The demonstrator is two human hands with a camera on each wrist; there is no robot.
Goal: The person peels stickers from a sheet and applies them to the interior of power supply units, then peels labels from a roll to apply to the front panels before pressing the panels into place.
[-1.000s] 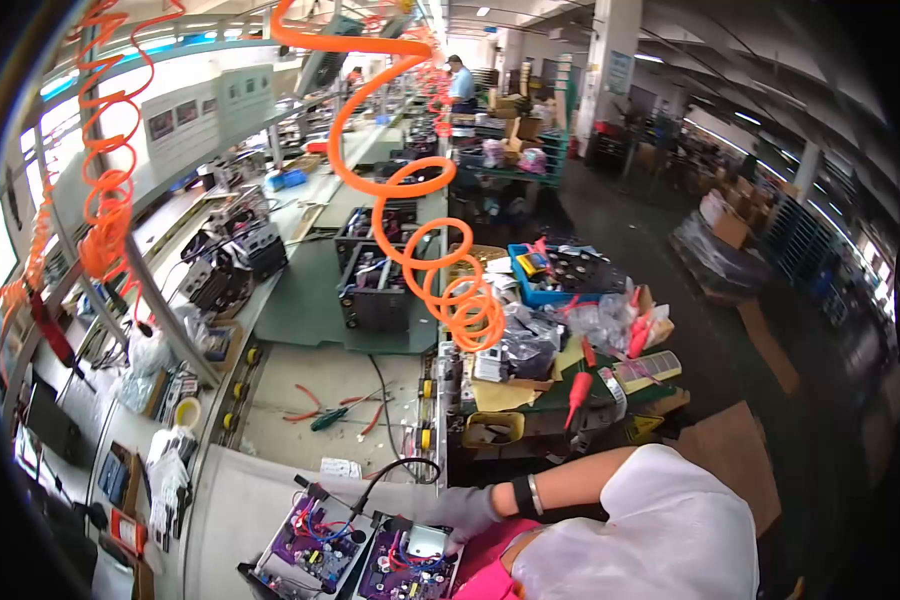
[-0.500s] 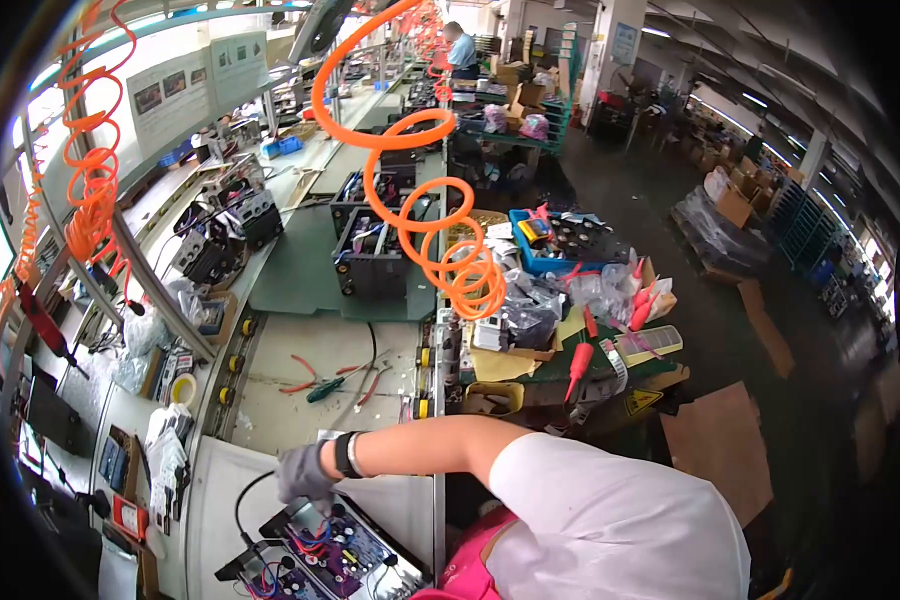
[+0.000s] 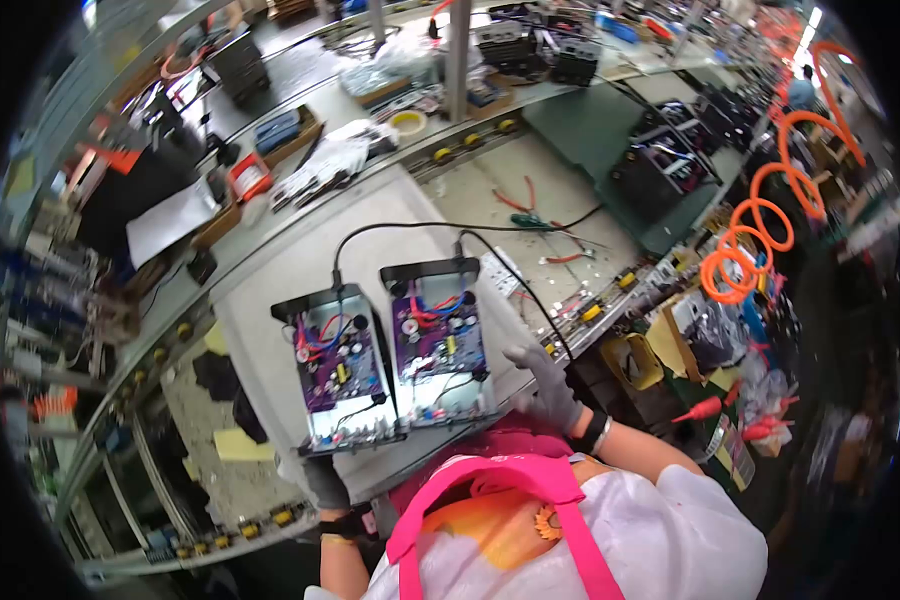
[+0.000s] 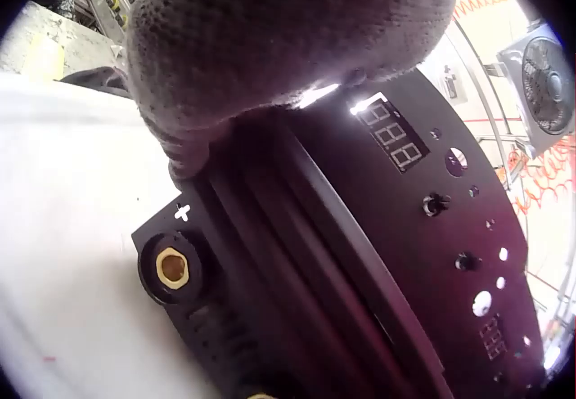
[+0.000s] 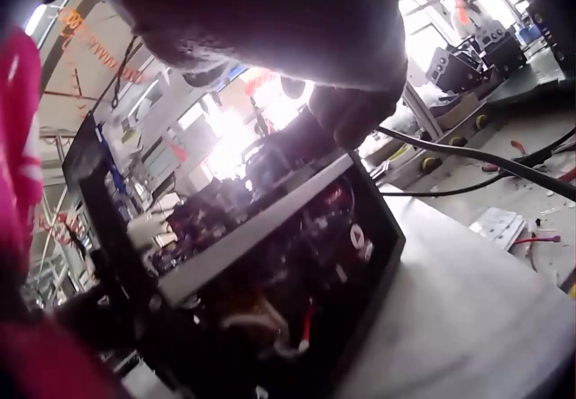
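Observation:
Two coverless welding machines stand side by side in the head view, the left one (image 3: 335, 365) and the right one (image 3: 438, 340). Each shows a purple circuit board, red and blue wires, and a black cable at its far end. My gloved left hand (image 3: 325, 485) grips the near left corner of the left machine. In the left wrist view its fingers bend over the black front panel (image 4: 396, 228), beside a digit display and a brass socket. My gloved right hand (image 3: 550, 390) is beside the right machine, fingers loosely bent. Above the machine's frame (image 5: 261, 228) it shows in the right wrist view.
Both machines are on a pale mat (image 3: 250, 300) over the conveyor line. Beyond it lie red-handled pliers (image 3: 525, 195) and a green screwdriver (image 3: 530, 220). Boxed machines (image 3: 660, 165) stand farther right on a green board. A yellow bin (image 3: 632, 360) sits beside the line.
My right hand moved from the right machine to the far end of the machines, then back to the near right side. My head has turned, bringing both machines and my left hand into view.

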